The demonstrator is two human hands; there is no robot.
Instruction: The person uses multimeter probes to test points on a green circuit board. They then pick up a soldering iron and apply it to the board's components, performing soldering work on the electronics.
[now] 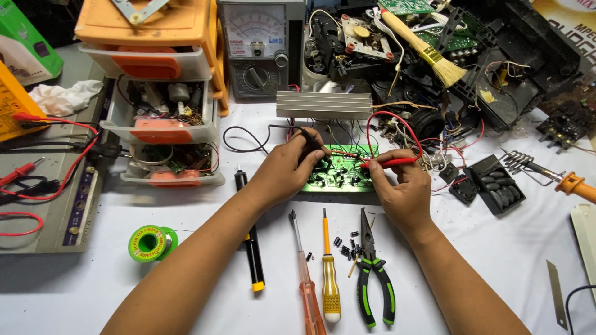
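While the left hand (pixel 288 167) pinches a slim black test probe (pixel 312 144) and the right hand (pixel 403 192) a red one (pixel 388 162), both tips rest on the green circuit board (pixel 341 177). Probing looks under way; below the board, green-handled pliers (pixel 372 273) lie untouched on the white surface (pixel 496 260)

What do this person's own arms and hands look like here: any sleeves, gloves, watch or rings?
Both forearms are bare as far up as the picture shows, with no sleeve edge in view. The left hand and the right hand wear no gloves. No watch, bracelet or ring shows on either wrist or on the fingers that can be seen. Fingernails look short and unpainted.
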